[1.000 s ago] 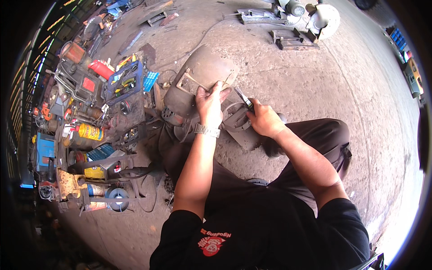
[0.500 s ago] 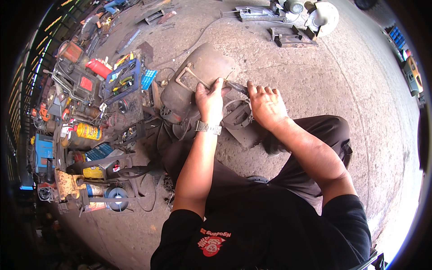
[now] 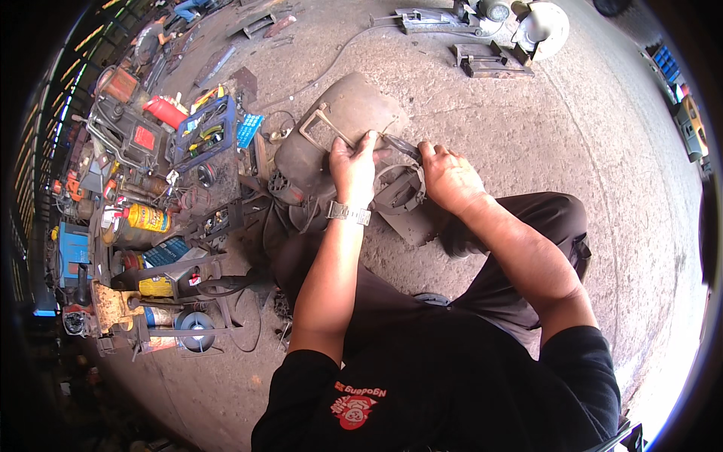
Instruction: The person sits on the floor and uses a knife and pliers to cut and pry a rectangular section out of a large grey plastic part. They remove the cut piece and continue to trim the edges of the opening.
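Observation:
My left hand (image 3: 352, 167), wearing a metal watch, is closed at the lower side of a brown, dusty curved shell that looks like a welding mask (image 3: 349, 102). Its thumb and fingertips pinch near a thin bit of wire or edge; exactly what sits between them is hidden. A light rectangular frame (image 3: 305, 129) on the shell reaches toward that thumb. My right hand (image 3: 452, 179) is wrapped round a pair of dark pliers (image 3: 403, 146). The jaws point left, close by the left fingertips. Below the pliers hangs a dark curved band (image 3: 399, 197), apparently the mask's headgear.
Left of me are a blue tool case (image 3: 203, 135), a red canister (image 3: 164, 111), a yellow bottle (image 3: 148, 218) and a blue box (image 3: 74, 252). A cutting machine (image 3: 493, 30) stands on the concrete far ahead. Another person (image 3: 148, 41) crouches far left.
The mask has shifted slightly to the right. My right hand and the pliers have moved a little right and down; the left hand stays nearly in place.

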`<state>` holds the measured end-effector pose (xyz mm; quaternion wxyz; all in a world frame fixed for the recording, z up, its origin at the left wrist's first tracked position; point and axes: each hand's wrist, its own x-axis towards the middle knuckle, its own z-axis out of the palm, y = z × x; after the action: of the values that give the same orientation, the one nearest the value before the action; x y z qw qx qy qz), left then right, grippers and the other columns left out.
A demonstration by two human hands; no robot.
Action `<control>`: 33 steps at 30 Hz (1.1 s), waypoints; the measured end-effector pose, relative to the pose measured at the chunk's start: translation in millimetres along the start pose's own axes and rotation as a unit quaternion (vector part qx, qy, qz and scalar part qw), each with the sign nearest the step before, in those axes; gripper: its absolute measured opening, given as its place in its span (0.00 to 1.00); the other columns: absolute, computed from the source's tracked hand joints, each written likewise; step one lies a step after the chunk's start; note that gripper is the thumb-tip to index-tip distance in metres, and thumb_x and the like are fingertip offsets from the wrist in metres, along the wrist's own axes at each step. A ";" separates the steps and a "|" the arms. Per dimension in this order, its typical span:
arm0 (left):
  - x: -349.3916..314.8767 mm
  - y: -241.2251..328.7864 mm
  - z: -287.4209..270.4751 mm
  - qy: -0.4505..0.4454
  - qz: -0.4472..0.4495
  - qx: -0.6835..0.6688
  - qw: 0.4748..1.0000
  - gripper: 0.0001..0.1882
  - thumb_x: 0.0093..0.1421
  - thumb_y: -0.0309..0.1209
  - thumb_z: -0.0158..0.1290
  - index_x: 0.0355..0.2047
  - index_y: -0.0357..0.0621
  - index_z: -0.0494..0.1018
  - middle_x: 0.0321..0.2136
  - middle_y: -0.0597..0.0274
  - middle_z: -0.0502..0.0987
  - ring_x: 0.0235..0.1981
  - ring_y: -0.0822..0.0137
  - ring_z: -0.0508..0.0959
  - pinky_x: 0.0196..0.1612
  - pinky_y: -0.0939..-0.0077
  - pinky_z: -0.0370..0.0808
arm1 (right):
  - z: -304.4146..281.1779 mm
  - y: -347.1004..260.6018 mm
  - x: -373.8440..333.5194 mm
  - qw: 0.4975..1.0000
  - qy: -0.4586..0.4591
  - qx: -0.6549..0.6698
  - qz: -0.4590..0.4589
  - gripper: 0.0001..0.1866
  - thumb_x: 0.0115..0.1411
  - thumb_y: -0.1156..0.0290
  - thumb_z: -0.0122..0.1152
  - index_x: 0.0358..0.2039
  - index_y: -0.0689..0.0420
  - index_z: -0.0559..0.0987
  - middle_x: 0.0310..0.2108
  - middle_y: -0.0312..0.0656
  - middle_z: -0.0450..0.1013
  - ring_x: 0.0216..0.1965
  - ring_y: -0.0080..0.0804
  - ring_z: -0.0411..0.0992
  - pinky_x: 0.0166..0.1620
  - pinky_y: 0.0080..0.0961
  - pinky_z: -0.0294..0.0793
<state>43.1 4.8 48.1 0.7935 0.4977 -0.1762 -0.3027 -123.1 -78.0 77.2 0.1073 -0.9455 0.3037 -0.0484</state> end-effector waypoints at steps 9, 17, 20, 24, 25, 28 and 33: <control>-7.7 -5.5 5.7 -0.026 -0.015 -0.013 0.999 0.09 0.68 0.23 0.55 0.47 0.38 0.70 0.39 0.59 0.80 0.35 0.67 0.83 0.36 0.72 0.83 | 27.2 -4.7 -24.1 0.291 -0.310 0.905 0.030 0.22 0.73 0.59 0.53 0.57 0.64 0.72 0.32 0.41 0.73 0.32 0.35 0.75 0.39 0.36 0.79; 3.4 5.5 -9.3 0.040 -0.085 -0.128 0.987 0.18 0.68 0.28 0.56 0.53 0.37 0.63 0.44 0.49 0.77 0.37 0.49 0.84 0.43 0.56 0.83 | 40.8 -1.4 -25.3 0.468 -0.240 0.845 0.096 0.20 0.74 0.64 0.50 0.60 0.63 0.69 0.44 0.51 0.79 0.40 0.38 0.80 0.42 0.36 0.82; 0.7 6.1 -10.3 0.024 -0.110 -0.151 0.982 0.23 0.68 0.31 0.57 0.56 0.37 0.60 0.47 0.47 0.74 0.38 0.45 0.83 0.49 0.47 0.80 | 35.8 -5.1 -21.5 0.600 -0.170 0.754 0.206 0.17 0.74 0.67 0.51 0.57 0.63 0.71 0.41 0.48 0.80 0.35 0.36 0.81 0.39 0.33 0.83; 2.0 4.0 -8.8 0.018 -0.155 -0.201 0.967 0.21 0.69 0.31 0.55 0.56 0.37 0.60 0.48 0.48 0.72 0.39 0.47 0.82 0.51 0.45 0.80 | 40.8 1.4 -5.5 0.712 -0.059 0.659 0.236 0.17 0.71 0.67 0.57 0.55 0.64 0.73 0.36 0.43 0.79 0.32 0.29 0.79 0.33 0.26 0.80; 2.2 3.9 -9.6 0.015 -0.168 -0.214 0.962 0.21 0.70 0.31 0.54 0.56 0.37 0.60 0.48 0.48 0.72 0.39 0.48 0.82 0.52 0.45 0.79 | 37.2 0.6 -2.2 0.729 -0.019 0.647 0.222 0.19 0.71 0.66 0.58 0.56 0.64 0.72 0.35 0.43 0.79 0.31 0.26 0.78 0.32 0.27 0.79; 0.0 2.3 -6.2 0.012 -0.193 -0.227 0.954 0.19 0.70 0.32 0.52 0.56 0.37 0.61 0.47 0.48 0.72 0.40 0.49 0.81 0.53 0.44 0.79 | 34.8 13.5 14.2 0.785 0.103 0.582 0.187 0.21 0.70 0.65 0.60 0.57 0.65 0.71 0.36 0.45 0.80 0.34 0.30 0.79 0.39 0.29 0.79; -5.4 1.8 -3.1 0.003 -0.206 -0.241 0.948 0.10 0.72 0.30 0.49 0.49 0.39 0.68 0.41 0.52 0.77 0.39 0.54 0.81 0.56 0.43 0.78 | 18.2 28.9 42.1 0.809 0.128 0.543 0.183 0.24 0.69 0.62 0.63 0.57 0.65 0.72 0.37 0.39 0.77 0.38 0.24 0.73 0.42 0.27 0.74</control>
<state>41.3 11.1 48.4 0.8107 0.3174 0.0105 -0.4919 -102.4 -122.4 53.9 0.5706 -0.6453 0.4058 -0.3055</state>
